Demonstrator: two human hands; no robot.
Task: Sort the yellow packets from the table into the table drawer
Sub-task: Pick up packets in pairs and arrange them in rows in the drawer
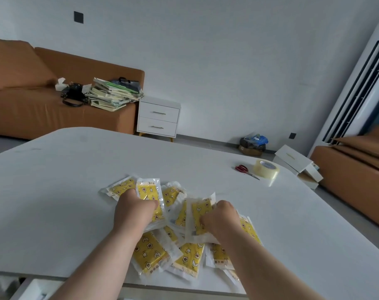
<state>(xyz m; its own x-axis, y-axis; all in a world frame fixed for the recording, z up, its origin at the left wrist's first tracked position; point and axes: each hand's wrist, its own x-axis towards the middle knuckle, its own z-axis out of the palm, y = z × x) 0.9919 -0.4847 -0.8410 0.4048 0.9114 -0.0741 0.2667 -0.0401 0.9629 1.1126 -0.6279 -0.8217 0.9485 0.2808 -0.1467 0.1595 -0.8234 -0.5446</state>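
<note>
Several yellow packets [149, 253] with star and flower prints lie in a loose pile on the white table [65, 191], near its front edge. My left hand [134, 211] grips one packet [148, 193] at the pile's left side, fingers curled round its lower part. My right hand [221, 219] grips another packet [200, 210] at the pile's right side. An open white drawer [32, 289] shows under the table's front edge at the bottom left; its inside is mostly hidden.
Red-handled scissors [243, 169] and a roll of clear tape [266, 169] lie on the table at the right. Behind are an orange sofa [22, 100] with books, a white nightstand [158, 118], white boxes [296, 161] on the floor and a standing air conditioner [357, 87].
</note>
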